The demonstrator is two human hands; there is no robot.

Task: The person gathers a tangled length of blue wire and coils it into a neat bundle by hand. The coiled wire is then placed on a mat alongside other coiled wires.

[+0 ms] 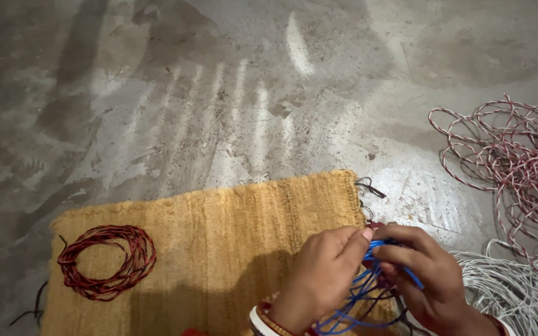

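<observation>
Blue wire sits pinched between the fingertips of the left hand and the right hand. Both hands grip it tight over the yellow mat. It loops down under the palms.

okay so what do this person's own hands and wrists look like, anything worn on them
Both hands are bare, with no gloves and no sleeves in view. The left hand has bangles at the wrist: a white one beside reddish and gold ones. Its thumbnail looks tinted pink. The right hand shows a thin reddish band at the wrist, mostly cut off by the frame edge. No rings are visible.
</observation>
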